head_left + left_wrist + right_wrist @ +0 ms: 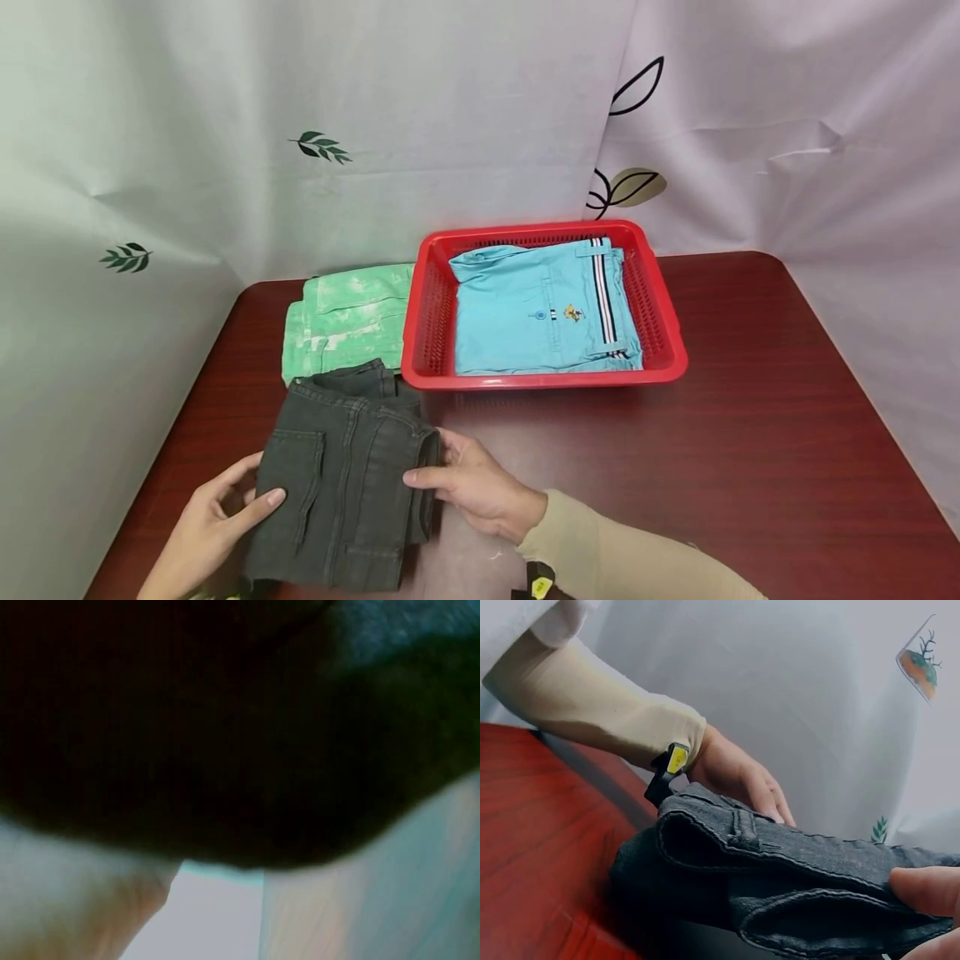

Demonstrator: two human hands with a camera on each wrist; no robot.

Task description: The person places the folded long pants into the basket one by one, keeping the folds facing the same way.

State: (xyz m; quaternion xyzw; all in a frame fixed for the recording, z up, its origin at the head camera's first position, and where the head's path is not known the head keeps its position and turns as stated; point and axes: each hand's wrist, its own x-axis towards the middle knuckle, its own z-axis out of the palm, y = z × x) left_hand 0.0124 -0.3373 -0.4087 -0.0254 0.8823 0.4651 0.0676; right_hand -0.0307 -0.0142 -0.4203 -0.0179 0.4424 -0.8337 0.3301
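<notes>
A folded pair of dark grey jeans (337, 492) is held up above the near left of the table by both hands. My left hand (213, 521) grips its left edge, thumb on the front by the back pocket. On the opposite edge, my right hand (480, 487) pinches the jeans, thumb in front and fingers behind. The right wrist view shows the folded waistband (780, 847) of the jeans from the side, with the right thumb (926, 889) on it. Dark, blurred cloth (225, 750) fills most of the left wrist view.
A red plastic basket (543, 382) stands at the table's back, with folded light blue pants (510, 325) inside. Left of it lies folded green and white clothing (352, 312), partly behind the jeans. White curtains (465, 108) border the dark red table (750, 433).
</notes>
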